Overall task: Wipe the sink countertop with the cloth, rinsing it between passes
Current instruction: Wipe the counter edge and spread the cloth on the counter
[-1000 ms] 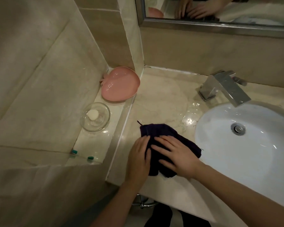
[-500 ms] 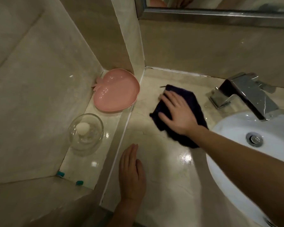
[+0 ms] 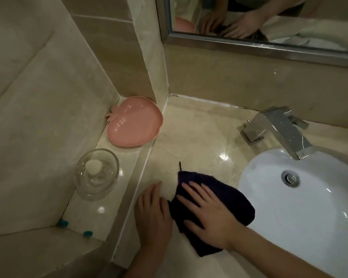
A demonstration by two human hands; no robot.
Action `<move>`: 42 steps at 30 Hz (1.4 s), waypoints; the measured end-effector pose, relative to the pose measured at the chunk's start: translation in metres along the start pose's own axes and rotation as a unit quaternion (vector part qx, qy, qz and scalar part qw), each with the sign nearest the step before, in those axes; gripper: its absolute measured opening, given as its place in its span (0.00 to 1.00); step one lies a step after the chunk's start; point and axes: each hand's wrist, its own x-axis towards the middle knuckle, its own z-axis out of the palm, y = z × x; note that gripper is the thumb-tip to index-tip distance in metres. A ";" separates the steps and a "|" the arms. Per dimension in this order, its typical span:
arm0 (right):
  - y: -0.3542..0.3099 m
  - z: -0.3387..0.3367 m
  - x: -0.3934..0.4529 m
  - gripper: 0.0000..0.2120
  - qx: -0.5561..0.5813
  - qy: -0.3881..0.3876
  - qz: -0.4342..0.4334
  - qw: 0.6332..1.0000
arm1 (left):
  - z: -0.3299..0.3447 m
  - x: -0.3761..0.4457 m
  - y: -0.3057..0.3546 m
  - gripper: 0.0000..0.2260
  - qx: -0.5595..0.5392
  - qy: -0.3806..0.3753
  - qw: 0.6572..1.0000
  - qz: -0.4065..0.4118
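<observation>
Pressing flat on a dark purple cloth (image 3: 215, 205), the right hand (image 3: 211, 215) lies with its fingers straight and spread, curled round nothing. Cloth: crumpled, lying on the beige marble countertop (image 3: 197, 137) near its front edge, between the raised side ledge and the basin, its right end reaching the basin rim. A loose thread sticks up from its far corner.

Left hand (image 3: 152, 215): palm down on the bare countertop just left of the cloth, fingers straight and together, holding nothing; whether its edge touches the cloth cannot be told.

White oval basin (image 3: 301, 213): set into the countertop at right, with a metal drain stopper (image 3: 290, 178) in its bowl. Chrome square faucet (image 3: 279, 129): mounted behind the basin, spout reaching over the rim.

Side ledge (image 3: 113, 177), left, one step above the countertop: pink fruit-shaped dish (image 3: 134, 122) in the far corner; clear glass bowl (image 3: 96, 173) nearer, holding a small white soap (image 3: 92, 166).

Mirror (image 3: 269, 23): metal-framed, on the back wall, reflecting both hands and the dish.
</observation>
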 end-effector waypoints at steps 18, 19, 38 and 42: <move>0.004 -0.021 0.186 0.31 -0.004 0.130 0.161 0.978 | 0.023 0.023 0.002 0.21 -0.083 0.106 0.991 -0.017; 0.009 -0.027 0.198 0.30 -0.001 0.135 0.167 0.977 | 0.025 0.023 0.001 0.21 -0.076 0.120 0.990 -0.011; 0.028 -0.013 0.060 0.30 -0.011 0.186 0.330 0.925 | 0.017 0.023 0.004 0.21 -0.057 0.073 0.996 -0.008; -0.030 0.019 0.044 0.32 -0.022 0.113 0.248 0.962 | 0.017 0.022 0.002 0.23 -0.059 0.049 0.997 -0.028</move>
